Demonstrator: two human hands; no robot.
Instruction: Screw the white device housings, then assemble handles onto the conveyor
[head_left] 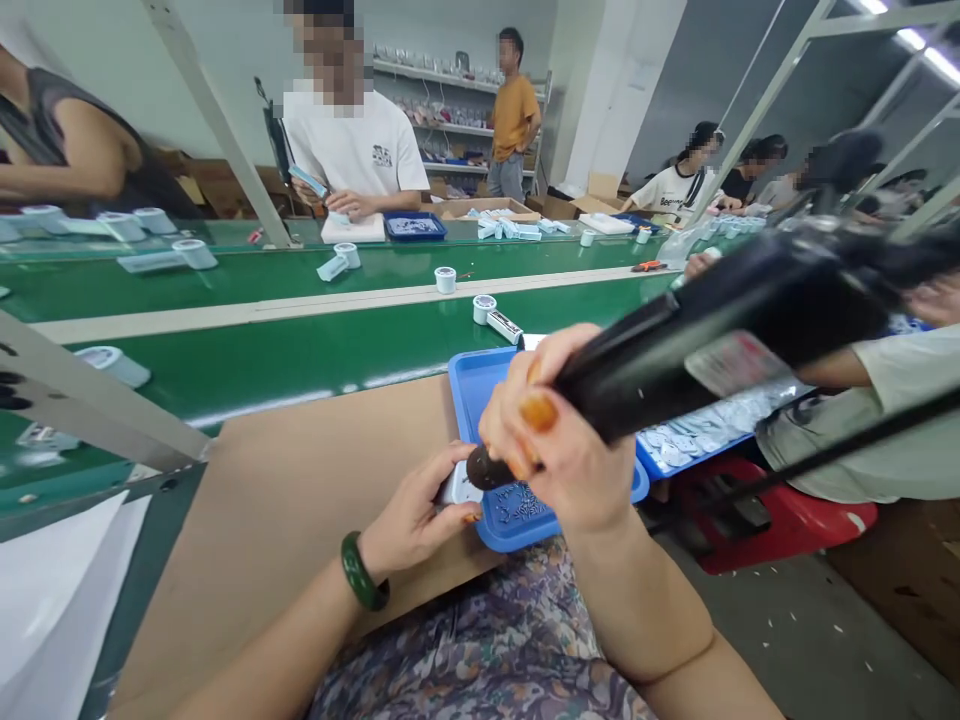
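Note:
My right hand (566, 430) is wrapped round a black electric screwdriver (697, 320), held at a slant with its tip end toward my left hand. A small white plastic part (459, 486) sits in the closed fingers of my left hand (420, 510), close to the dark nose of the screwdriver. Whether the bit touches the part I cannot make out. Beneath my right hand lies a blue tray (499, 535) with many small screws (521, 503) in it. Brown cardboard (300, 500) covers the table under my left hand.
White round-headed parts (445, 280) stand along the green conveyor (360, 350). To the right are a blue tray of pale parts (694, 435), a red stool (795, 530) and a co-worker's arm. A metal post (97, 400) and paper sheets (60, 580) are at left. Co-workers sit opposite.

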